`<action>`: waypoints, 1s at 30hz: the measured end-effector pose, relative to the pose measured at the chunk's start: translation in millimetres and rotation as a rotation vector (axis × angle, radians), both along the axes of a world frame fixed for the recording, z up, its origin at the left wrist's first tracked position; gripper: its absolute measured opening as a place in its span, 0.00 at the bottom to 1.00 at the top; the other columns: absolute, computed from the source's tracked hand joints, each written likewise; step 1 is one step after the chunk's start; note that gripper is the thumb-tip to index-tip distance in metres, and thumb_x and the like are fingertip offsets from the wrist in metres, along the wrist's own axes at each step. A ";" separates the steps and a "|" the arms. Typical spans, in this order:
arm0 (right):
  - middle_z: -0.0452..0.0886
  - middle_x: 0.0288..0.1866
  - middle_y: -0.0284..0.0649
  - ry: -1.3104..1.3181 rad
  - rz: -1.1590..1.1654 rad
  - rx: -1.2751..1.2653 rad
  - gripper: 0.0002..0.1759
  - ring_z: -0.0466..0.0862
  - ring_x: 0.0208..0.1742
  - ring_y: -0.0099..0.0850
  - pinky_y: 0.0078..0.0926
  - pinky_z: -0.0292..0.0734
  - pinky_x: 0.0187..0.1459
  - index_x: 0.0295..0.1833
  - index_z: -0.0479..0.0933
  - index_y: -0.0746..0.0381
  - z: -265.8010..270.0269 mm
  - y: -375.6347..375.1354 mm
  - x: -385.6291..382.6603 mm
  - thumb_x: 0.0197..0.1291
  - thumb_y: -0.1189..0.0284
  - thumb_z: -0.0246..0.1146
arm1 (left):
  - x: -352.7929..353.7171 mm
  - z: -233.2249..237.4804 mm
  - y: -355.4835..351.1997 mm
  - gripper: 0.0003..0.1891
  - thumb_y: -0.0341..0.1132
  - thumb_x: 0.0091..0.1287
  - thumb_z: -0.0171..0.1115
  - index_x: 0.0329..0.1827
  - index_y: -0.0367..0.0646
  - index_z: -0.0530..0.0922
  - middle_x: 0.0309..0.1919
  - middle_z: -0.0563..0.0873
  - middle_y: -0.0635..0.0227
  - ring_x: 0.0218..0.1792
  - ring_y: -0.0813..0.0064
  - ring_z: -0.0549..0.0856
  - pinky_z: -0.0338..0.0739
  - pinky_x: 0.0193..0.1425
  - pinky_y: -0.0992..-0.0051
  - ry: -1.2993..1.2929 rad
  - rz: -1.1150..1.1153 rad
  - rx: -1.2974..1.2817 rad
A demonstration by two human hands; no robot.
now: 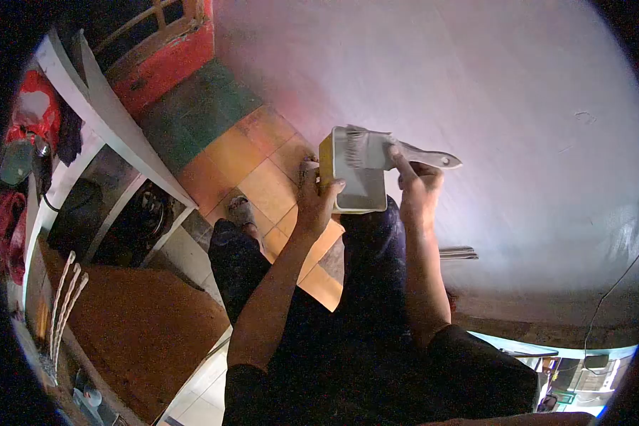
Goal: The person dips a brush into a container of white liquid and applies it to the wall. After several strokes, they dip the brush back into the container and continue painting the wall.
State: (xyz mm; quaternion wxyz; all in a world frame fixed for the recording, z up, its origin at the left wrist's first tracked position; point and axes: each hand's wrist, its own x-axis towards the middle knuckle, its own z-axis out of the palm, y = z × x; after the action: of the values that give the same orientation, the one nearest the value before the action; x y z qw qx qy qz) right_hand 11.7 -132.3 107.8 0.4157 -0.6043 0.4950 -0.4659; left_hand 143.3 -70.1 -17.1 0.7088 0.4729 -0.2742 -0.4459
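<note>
A rectangular container (pixel 362 192) with a yellow outer side and a pale, paint-smeared inside is held up before the wall. My left hand (pixel 318 195) grips its left side, with the thumb over the rim. In my right hand (pixel 420 186) is a wide paintbrush (pixel 433 157) with a pale handle. Its bristles lie over the upper part of the container's opening, at the inner wall. The fingers of my right hand are wrapped round the handle near the bristle end.
A pale wall (pixel 490 92) rises ahead and to the right. Orange and green tiles (pixel 263 192) cover the floor. White shelving (pixel 113 128) with dark and red items stands at the left, beside a brown surface (pixel 135 326). A cable (pixel 603 302) hangs at the right.
</note>
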 end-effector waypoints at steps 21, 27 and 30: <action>0.86 0.43 0.41 0.599 0.398 -0.942 0.14 0.84 0.40 0.44 0.37 0.81 0.42 0.43 0.83 0.64 -4.3 -23.7 -7.2 0.47 0.79 0.68 | -2.2 7.6 5.9 0.17 0.36 0.62 0.61 0.49 0.35 0.72 0.43 0.75 0.63 0.43 0.72 0.80 0.77 0.49 0.72 0.037 -0.044 -0.110; 0.86 0.43 0.42 0.630 0.399 -0.960 0.14 0.84 0.42 0.44 0.36 0.80 0.43 0.42 0.84 0.63 -6.4 -24.0 -8.9 0.45 0.80 0.67 | -3.9 0.1 0.8 0.20 0.36 0.62 0.61 0.54 0.35 0.73 0.43 0.78 0.60 0.43 0.71 0.81 0.77 0.48 0.72 -0.090 0.044 -0.132; 0.86 0.43 0.43 0.606 0.382 -0.957 0.15 0.84 0.42 0.44 0.37 0.80 0.44 0.42 0.84 0.63 -6.3 -23.9 -6.8 0.45 0.80 0.67 | -2.4 9.6 5.7 0.19 0.36 0.62 0.61 0.53 0.35 0.73 0.43 0.77 0.61 0.43 0.72 0.79 0.77 0.47 0.72 0.052 -0.058 0.011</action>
State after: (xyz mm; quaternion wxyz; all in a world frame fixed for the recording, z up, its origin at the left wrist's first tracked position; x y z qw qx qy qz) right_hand 4.9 -156.3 101.5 0.0139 -0.9088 0.2091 -0.3608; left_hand 140.9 -64.4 -7.5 0.6997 0.4571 -0.2668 -0.4799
